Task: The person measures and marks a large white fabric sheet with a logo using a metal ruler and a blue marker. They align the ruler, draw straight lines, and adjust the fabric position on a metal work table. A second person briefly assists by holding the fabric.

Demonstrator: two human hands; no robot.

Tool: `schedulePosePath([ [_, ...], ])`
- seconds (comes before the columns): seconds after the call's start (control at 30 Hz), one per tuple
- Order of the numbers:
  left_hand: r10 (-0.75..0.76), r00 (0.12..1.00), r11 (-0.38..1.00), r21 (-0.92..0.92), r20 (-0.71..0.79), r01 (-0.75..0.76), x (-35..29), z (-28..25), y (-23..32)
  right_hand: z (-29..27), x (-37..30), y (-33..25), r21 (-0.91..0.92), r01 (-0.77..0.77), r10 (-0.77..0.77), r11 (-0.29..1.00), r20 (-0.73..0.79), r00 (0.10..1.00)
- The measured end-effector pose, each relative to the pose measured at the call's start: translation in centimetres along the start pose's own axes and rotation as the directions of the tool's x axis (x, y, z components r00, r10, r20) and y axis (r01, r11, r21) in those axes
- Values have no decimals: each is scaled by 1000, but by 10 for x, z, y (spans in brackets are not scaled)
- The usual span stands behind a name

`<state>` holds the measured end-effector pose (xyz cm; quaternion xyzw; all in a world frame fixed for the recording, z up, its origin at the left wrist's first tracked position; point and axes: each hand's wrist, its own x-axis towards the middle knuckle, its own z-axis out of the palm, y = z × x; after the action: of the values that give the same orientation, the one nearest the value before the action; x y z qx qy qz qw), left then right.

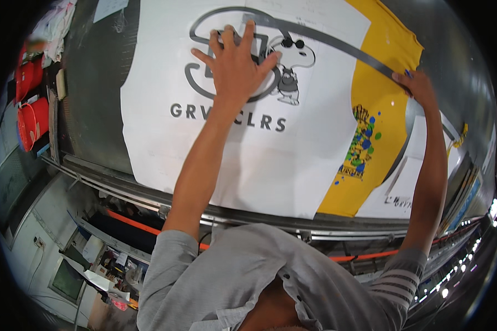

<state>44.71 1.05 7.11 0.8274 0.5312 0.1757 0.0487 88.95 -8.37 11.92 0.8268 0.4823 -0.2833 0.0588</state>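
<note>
My left hand [236, 69] lies flat with fingers spread on a white shirt-shaped sheet [265, 171], over its dark printed emblem beside a cartoon dog [292, 63]. Under its fingertips is the left end of a long flat grey strip, like a ruler [337, 45]. The strip slants across the white sheet onto a yellow printed shirt panel [386, 49], which lies partly beneath the white one. My right hand [417, 87] is closed at the strip's right end, thumb on top. A small blue item [407, 73] shows by its fingers; its kind is unclear.
The dark table [96, 110] has a metal rail [110, 179] along its near edge. Red buckets [33, 121] stand off to the left, below pale cloth [58, 30]. More white printed sheets [397, 193] lie at the right. Cluttered shelves [119, 270] are at lower left.
</note>
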Motion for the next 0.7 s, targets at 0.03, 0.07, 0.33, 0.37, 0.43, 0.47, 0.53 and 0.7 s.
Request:
schedulePosePath([
  [0.03,-32,997,999,2,75,32,-2,2,-2,0,0,0,20,4,-4,1000,-3,1000],
  [0.07,-41,997,999,-8,67,42,-2,4,-2,0,1,0,43,-9,8,999,4,1000],
  [0.33,-56,997,997,-49,56,59,-4,2,-1,5,1,1,113,-51,51,992,2,999],
  [0.37,-61,996,998,-27,59,62,-3,1,-2,5,1,0,97,-73,73,993,-1,997],
  [0.43,-57,997,998,-30,54,58,-2,1,-1,4,0,0,73,-65,66,995,-19,998],
  [0.47,-48,998,999,8,46,48,-2,2,-1,4,-1,0,62,-42,45,997,-34,998],
  [0.53,-42,998,999,7,45,42,-2,3,1,2,-3,0,28,-51,52,998,-40,998],
  [0.7,-52,995,999,5,87,52,-2,0,2,2,-6,-4,83,-85,85,993,1,996],
])
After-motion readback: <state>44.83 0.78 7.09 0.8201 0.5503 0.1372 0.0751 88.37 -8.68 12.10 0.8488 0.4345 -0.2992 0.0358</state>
